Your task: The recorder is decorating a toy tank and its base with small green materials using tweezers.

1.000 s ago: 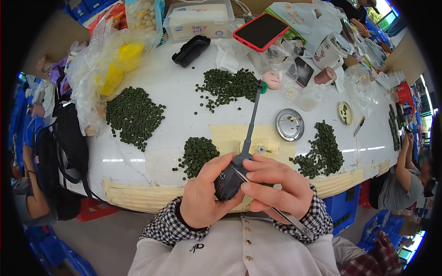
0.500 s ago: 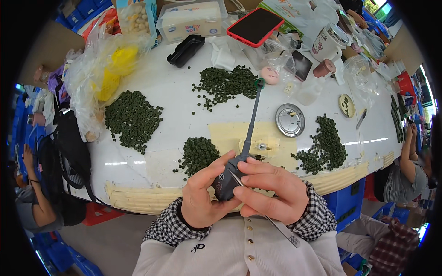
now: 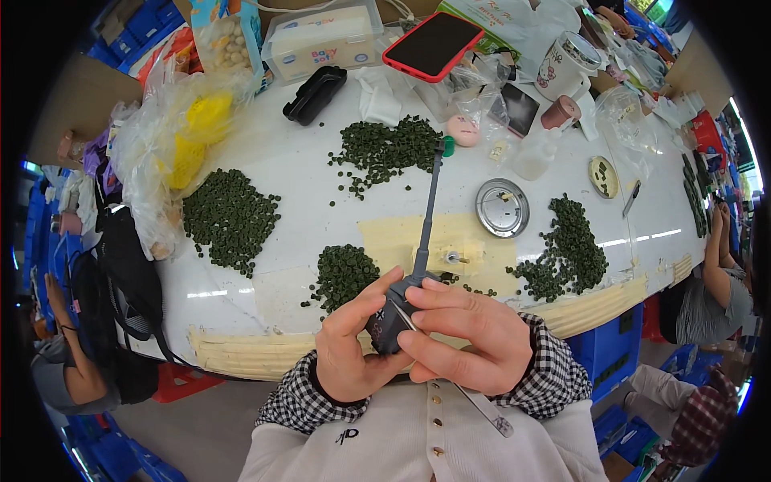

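My left hand point(image 3: 347, 345) is wrapped round the left side of a dark grey model tank turret point(image 3: 385, 329), with small markings on its side. From the turret a long grey gun barrel point(image 3: 430, 215) points away over the table, past a small pile of dark green parts point(image 3: 344, 275). Metal tweezers point(image 3: 488, 411) lie in my right hand point(image 3: 475, 337), pinched between the fingers, their tips at the turret and their broad end towards my shirt. The right fingertips also rest against the turret's right side. Its underside is hidden by both hands.
More heaps of small green parts point(image 3: 229, 221) are spread over the white table point(image 3: 289, 169). A round metal tin point(image 3: 502, 209) and a yellowish lid point(image 3: 602, 177) stand to the right. Farther back are a black case point(image 3: 315, 95), a red-edged phone point(image 3: 434, 46) and plastic bags. Other people sit on both sides.
The view has shifted slightly. The turret is tilted a little differently, its barrel swung slightly more upright. Both hands keep their hold.
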The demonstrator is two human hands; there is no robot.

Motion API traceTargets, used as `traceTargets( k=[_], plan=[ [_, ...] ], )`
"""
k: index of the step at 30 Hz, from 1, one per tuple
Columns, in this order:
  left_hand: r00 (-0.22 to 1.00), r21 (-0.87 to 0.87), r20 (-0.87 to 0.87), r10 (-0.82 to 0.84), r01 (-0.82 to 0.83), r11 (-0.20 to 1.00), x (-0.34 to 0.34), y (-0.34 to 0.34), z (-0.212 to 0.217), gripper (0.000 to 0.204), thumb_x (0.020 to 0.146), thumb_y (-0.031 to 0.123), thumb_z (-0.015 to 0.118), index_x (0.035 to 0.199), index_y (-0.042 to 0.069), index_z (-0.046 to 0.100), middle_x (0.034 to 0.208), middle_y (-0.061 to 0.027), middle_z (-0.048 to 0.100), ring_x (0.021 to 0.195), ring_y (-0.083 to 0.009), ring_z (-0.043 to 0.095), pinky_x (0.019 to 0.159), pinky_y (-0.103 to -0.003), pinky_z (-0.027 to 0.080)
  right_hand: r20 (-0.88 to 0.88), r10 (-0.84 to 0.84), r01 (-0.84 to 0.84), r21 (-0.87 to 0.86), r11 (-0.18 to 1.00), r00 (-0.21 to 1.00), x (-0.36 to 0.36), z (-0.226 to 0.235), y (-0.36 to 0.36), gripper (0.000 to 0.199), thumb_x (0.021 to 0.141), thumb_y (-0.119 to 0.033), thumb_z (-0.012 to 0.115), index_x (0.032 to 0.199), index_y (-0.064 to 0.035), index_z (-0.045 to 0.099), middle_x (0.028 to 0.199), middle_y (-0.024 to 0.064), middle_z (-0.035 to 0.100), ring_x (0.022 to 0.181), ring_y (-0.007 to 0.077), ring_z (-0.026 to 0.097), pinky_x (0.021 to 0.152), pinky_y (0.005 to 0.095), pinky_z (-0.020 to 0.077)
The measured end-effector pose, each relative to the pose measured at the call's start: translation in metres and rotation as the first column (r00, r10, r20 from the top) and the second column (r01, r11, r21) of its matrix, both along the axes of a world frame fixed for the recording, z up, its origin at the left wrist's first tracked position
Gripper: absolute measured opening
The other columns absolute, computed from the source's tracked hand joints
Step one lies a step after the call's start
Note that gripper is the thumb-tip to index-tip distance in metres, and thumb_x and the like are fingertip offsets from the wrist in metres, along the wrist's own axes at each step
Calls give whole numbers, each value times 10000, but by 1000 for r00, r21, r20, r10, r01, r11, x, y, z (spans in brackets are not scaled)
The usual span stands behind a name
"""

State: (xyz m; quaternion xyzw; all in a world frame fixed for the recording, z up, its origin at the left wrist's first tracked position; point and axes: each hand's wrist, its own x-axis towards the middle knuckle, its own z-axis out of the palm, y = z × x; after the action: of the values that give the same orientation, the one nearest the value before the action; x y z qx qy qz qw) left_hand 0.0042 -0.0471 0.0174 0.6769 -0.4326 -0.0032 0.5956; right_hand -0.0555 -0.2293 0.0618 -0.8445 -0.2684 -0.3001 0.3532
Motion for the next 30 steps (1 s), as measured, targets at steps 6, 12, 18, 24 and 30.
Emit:
traceTargets(
  k=[6,12,18,24,30],
  plan=[
    [1000,-5,6,21,-21,1000,0,-1,-2,706,745,91,845,1264,5,374,1277,-333,533,1193,-422,575,893,-414,563,5,10,-10,9,1000,1000,0,-1,-1,310,725,-96,704,1010,21,674,948,171,646,967,347,681,876,449,579],
    [1000,1,-9,27,-27,1000,-1,0,-2,721,736,107,853,1279,20,386,1270,-341,540,1194,-424,575,893,-424,557,-5,30,-30,20,999,1000,1,-1,-3,313,729,-99,702,1017,19,670,949,170,643,965,349,682,870,449,579],
    [999,5,-17,27,-27,1000,-1,0,-3,713,745,111,847,1280,17,385,1280,-348,532,1201,-420,571,898,-424,552,-70,51,-52,-17,999,996,-1,1,-7,337,829,-266,741,1044,-10,699,1002,146,620,1041,367,660,936,487,546],
    [999,5,-29,26,-26,1000,-1,-1,-5,700,749,106,843,1280,12,397,1290,-352,524,1197,-420,575,898,-423,551,-84,59,-60,-9,998,995,0,0,-9,328,827,-261,741,1035,-11,703,1006,146,625,1034,361,663,936,487,549],
    [999,2,-15,28,-28,1000,-1,-1,-5,698,753,101,838,1291,17,400,1272,-344,537,1189,-419,581,889,-419,557,-22,45,-44,20,999,999,2,-3,-6,294,778,-147,713,1018,17,670,968,167,630,972,346,675,888,462,575]
  ],
)
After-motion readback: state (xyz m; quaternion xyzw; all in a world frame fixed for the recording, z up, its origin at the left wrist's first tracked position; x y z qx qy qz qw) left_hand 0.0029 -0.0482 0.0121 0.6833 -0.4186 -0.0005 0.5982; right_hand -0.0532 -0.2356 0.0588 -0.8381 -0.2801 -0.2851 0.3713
